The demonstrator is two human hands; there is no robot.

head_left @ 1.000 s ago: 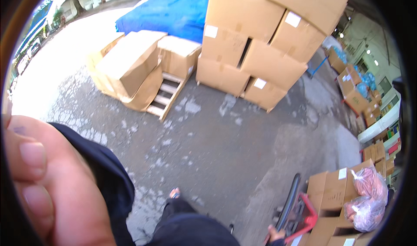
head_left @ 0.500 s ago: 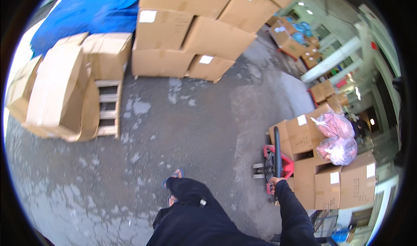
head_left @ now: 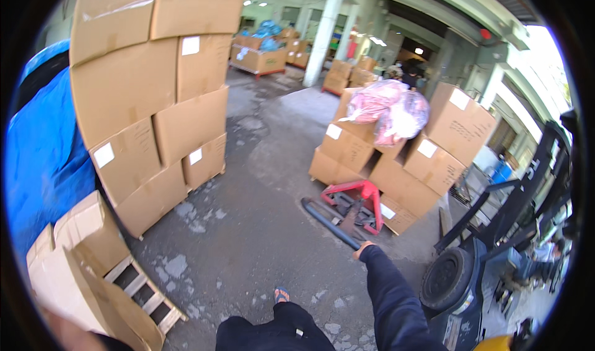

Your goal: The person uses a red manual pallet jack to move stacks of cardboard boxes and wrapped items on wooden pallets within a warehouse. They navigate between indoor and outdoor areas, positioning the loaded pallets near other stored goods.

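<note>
My right hand [head_left: 364, 249] is closed around the end of the black handle [head_left: 331, 225] of a red pallet jack [head_left: 373, 197], with my arm stretched forward. Behind the jack stands a load of brown cardboard boxes [head_left: 406, 187], some with white labels. Clear plastic bags of pink material [head_left: 381, 103] lie on top of those boxes. At the lower left rim my left hand [head_left: 65, 331] shows as a smear, near a slumped carton [head_left: 68, 289]; its fingers cannot be made out.
A tall stack of cartons [head_left: 133, 81] rises on the left, beside a blue tarp [head_left: 46, 146]. A wooden pallet [head_left: 149, 298] lies at the lower left. On the right is a forklift [head_left: 455, 283]. A white pillar [head_left: 323, 38] and more loaded pallets stand farther back.
My view has swung to the right, so the jack and its load now sit ahead and the forklift shows. My right hand keeps hold of the handle. A blurred left hand has appeared.
</note>
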